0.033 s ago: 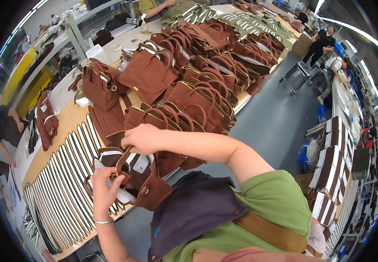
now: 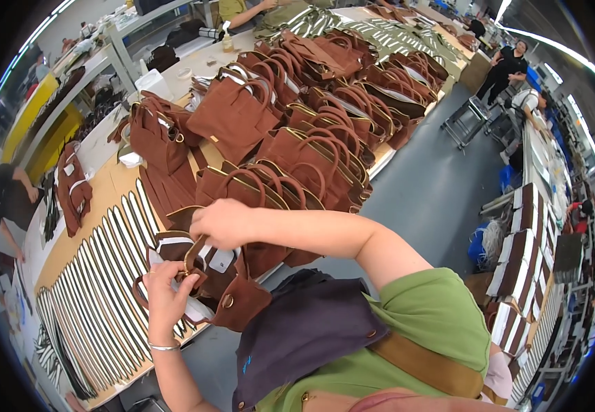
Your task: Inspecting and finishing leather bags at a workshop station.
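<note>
Upward-mouthed, the brown bag [image 2: 244, 299], long axis hard to tell, its zipper [image 2: 189, 259] pinched by both hands [image 2: 165, 285] [image 2: 222, 224].

Can't make out a single word or number anywhere here, not even on the white tag [image 2: 220, 260] inside the open brown bag [image 2: 244, 303], bearing a small dark mark far too tiny to decipher. Down to the dark apron [image 2: 304, 323] now, and spotting blue lettering [image 2: 246, 362] close to its left edge, script-like but too small and slanted to read. Over to the farther brown bag [image 2: 232, 115], and catching just a little pale patch [image 2: 213, 139] low on its front, too small for reading.
</note>
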Tool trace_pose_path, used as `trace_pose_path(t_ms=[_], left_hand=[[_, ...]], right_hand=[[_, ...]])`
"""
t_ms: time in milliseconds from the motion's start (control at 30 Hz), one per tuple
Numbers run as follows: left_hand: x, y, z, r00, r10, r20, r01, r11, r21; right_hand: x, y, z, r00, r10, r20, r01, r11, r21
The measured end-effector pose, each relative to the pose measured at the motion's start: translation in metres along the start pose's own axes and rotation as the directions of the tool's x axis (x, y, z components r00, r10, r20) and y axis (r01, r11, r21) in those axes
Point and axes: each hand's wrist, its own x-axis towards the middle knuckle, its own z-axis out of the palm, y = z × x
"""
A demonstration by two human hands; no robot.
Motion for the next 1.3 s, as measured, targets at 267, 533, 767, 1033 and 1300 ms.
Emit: trace_pose_path(t_ms=[267, 533, 767, 1033, 1300], left_hand=[[-0.003, 0.006, -0.006, 0.982, -0.031, -0.187, 0.107, 0.904, 0.414], [-0.007, 0.002, -0.004, 0.992, -0.099, -0.072, 0.117, 0.941, 0.318], [-0.029, 0.04, -0.001, 0.973, 0.147, -0.18, -0.109, 0.973, 0.204], [-0.064, 0.042, 0.051, 0.98, 0.021, -0.199, 0.056, 0.926, 0.373], [-0.054, 0.036, -0.01, 0.967, 0.11, -0.23, -0.035, 0.951, 0.307]], right_hand=[[0.006, 0.003, 0.015, 0.978, -0.165, 0.129, 0.123, 0.95, 0.286], [0.008, -0.01, -0.016, 0.846, 0.056, 0.531, -0.377, 0.767, 0.519], [0.005, -0.003, -0.026, 0.821, -0.019, 0.57, -0.346, 0.779, 0.524], [0.0, -0.003, -0.032, 0.817, -0.242, 0.523, -0.18, 0.756, 0.63], [0.027, -0.048, -0.071, 0.803, -0.194, 0.564, 0.046, 0.963, 0.266]])
